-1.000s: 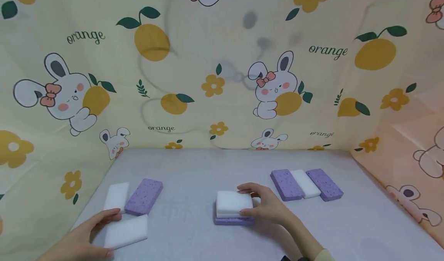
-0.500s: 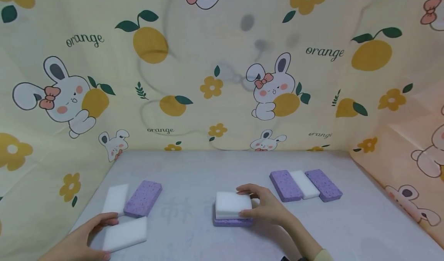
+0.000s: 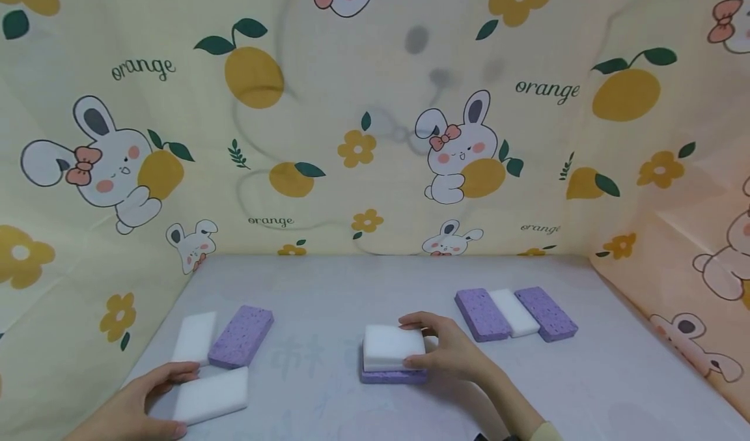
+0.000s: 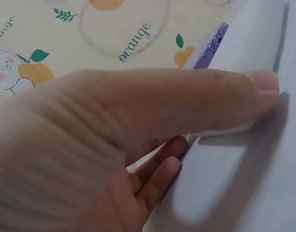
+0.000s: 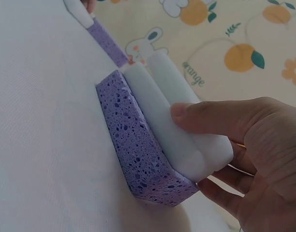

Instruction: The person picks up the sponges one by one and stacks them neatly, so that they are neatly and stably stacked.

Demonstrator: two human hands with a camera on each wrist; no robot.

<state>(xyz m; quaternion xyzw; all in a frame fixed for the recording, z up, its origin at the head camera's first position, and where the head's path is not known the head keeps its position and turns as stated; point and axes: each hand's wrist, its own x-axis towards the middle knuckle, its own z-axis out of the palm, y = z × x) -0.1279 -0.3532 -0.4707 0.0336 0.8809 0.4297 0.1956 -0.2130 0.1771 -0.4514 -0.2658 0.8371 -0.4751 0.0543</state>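
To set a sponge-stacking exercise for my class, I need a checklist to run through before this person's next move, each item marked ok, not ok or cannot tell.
1. Purple sponge at the bottom: ok.
2. Lower white sponge and upper white sponge above it: ok.
3. Right hand free: not ok; it grips the white pair.
4. Left hand at the near white sponge: ok, around its left end.
5. Left grip firm: cannot tell.
6. Right-side row of sponges apart from the bottom purple sponge: ok.
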